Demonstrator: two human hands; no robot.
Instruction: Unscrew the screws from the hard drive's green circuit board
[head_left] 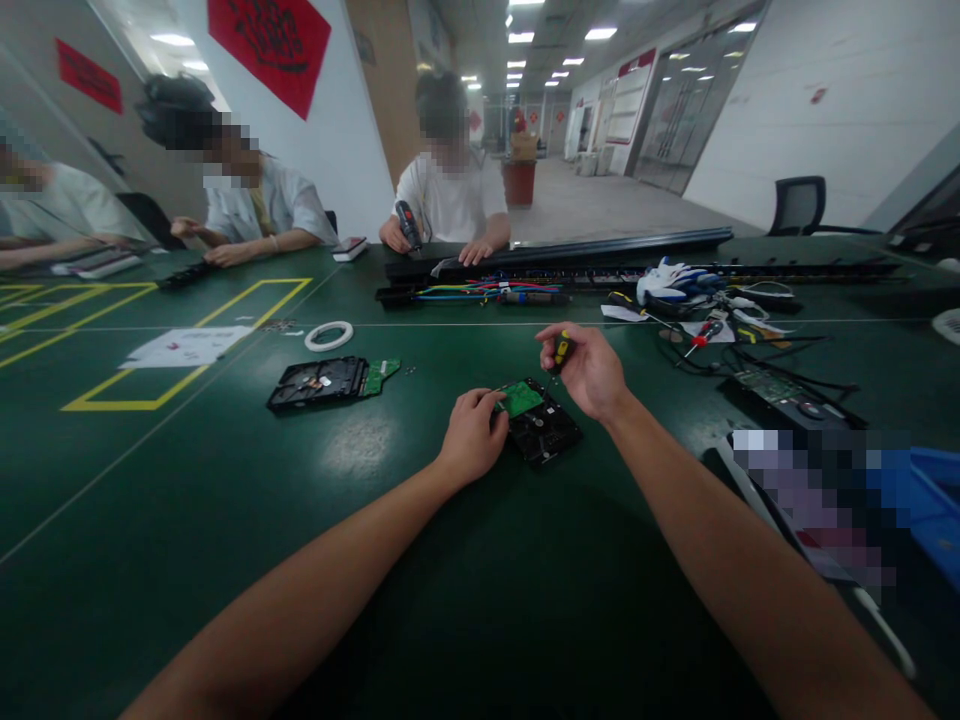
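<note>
Left hand (pixel 475 436) holding hard drive (pixel 546 436) by edge, flat on surface (pixel 525 590), presumably against shifting; right hand (pixel 591 372) closed round yellow-black screwdriver (pixel 562 348), shaft angled down, apparently to reach circuit board (pixel 523 399); tip contact unclear.

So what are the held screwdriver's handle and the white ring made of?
Screwdriver handle: likely plastic, perhaps rubbery, from its solid yellow and black colouring; finish too small to judge. White ring: probably smooth plastic, or perhaps rolled tape; its even, pale surface shows no texture.
</note>
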